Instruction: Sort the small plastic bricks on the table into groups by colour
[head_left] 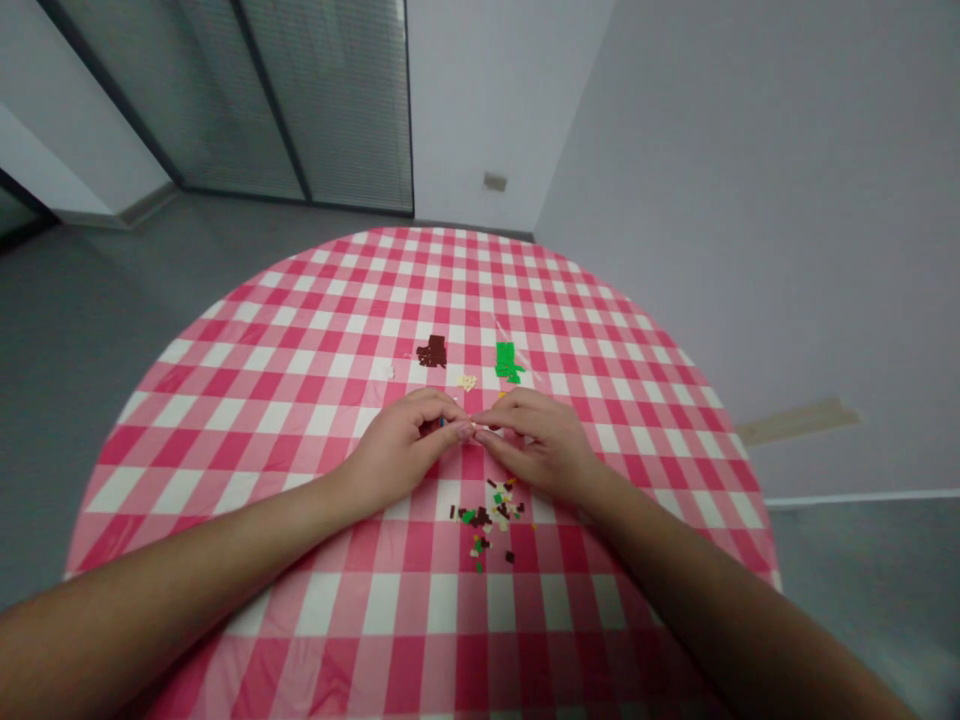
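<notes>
My left hand point(405, 443) and my right hand point(546, 437) meet over the middle of the table, fingertips almost touching. Both are closed in a pinch around something tiny and pale that the fingers mostly hide. A speck of blue shows beside the left fingers. Just beyond the hands lie a dark brown cluster of small pieces point(433, 351), a green cluster point(506, 360) and a few cream pieces point(468, 382). Nearer to me, a loose scatter of small brown, green, cream and yellow pieces point(484, 517), like tiny building bricks, is spread out.
The round table wears a red and white checked cloth point(360, 600). A small white bit point(390, 371) lies left of the brown cluster. Past the table's edge stand a grey wall point(750, 180) on the right and a glass partition point(330, 100) at the back left.
</notes>
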